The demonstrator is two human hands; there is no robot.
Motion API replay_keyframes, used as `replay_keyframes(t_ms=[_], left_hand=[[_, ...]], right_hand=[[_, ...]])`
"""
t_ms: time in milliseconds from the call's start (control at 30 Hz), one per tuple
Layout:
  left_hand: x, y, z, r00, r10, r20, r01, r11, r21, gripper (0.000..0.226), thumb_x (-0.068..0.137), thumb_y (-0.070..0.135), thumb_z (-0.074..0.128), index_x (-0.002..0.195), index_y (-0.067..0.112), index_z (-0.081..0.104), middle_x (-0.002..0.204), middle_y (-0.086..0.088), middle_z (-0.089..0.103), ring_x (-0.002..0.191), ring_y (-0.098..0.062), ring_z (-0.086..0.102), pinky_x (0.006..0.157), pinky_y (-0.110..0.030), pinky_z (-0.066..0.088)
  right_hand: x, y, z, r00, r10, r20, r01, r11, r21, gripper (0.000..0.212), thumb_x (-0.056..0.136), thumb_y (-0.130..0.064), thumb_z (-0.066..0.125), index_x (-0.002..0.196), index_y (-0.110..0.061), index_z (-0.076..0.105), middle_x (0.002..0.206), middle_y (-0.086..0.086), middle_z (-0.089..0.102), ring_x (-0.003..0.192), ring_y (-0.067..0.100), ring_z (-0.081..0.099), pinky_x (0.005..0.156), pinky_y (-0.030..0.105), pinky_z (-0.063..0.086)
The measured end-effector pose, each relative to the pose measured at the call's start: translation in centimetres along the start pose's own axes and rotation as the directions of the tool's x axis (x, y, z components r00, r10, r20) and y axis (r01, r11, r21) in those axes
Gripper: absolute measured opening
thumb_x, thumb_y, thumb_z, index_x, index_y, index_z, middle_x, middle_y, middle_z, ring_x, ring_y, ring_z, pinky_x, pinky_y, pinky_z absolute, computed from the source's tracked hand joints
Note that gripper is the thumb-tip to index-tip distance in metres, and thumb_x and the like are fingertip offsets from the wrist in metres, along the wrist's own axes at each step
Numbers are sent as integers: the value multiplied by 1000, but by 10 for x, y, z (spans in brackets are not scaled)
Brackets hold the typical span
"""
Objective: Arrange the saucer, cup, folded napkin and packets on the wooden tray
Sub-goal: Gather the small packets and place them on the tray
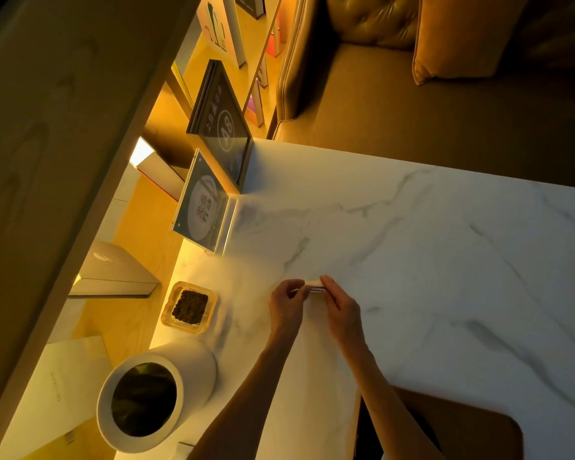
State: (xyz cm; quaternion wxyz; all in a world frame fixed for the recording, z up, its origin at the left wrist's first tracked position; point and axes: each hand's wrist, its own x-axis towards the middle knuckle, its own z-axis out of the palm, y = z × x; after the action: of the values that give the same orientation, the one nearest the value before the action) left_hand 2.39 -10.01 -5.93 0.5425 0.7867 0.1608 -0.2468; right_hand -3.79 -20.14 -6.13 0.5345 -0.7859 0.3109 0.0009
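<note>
Both my hands meet over the white marble table (412, 260), just left of its middle. Between them are small thin white packets (314, 287), held by their ends. My left hand (286, 303) pinches the left end with its fingertips. My right hand (341, 308) grips the right end, fingers laid along the top. How many packets there are I cannot tell. No wooden tray, saucer, cup or napkin shows in this view.
A square glass ashtray (189, 307) with dark contents sits left of my hands. Nearer me stands a white cylindrical bin (153, 393). Two acrylic sign stands (210, 200) rise at the table's far left edge. A leather sofa (412, 94) lies beyond the table.
</note>
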Motion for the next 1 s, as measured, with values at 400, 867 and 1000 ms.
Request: replay_keyframes(t_ms=[400, 867, 1000], left_hand=[[-96, 25, -51, 942, 199, 270, -227, 971, 75, 19, 91, 13, 64, 109, 11, 69, 80, -6, 72, 68, -12, 67, 62, -19, 56], [-266, 28, -60, 792, 199, 577, -169, 980, -105, 25, 89, 15, 66, 114, 13, 66, 110, -9, 70, 92, -18, 72, 70, -26, 59], [-303, 29, -48, 811, 196, 551, -172, 981, -95, 22, 90, 14, 65, 111, 14, 69, 104, -9, 73, 89, -17, 73, 72, -27, 60]], right_hand=[[-74, -27, -68, 1000, -17, 22, 13, 990, 142, 18, 89, -14, 63, 106, -20, 69, 83, -11, 72, 77, -5, 68, 61, 8, 53], [-240, -35, -169, 994, 10, 110, -32, 980, 196, 30, 94, -14, 55, 123, -22, 61, 101, 1, 71, 86, 5, 69, 72, 17, 55], [-276, -39, -194, 975, -179, 134, 182, 983, -8, 30, 86, -35, 65, 109, -50, 53, 108, -19, 63, 97, -4, 62, 85, 15, 53]])
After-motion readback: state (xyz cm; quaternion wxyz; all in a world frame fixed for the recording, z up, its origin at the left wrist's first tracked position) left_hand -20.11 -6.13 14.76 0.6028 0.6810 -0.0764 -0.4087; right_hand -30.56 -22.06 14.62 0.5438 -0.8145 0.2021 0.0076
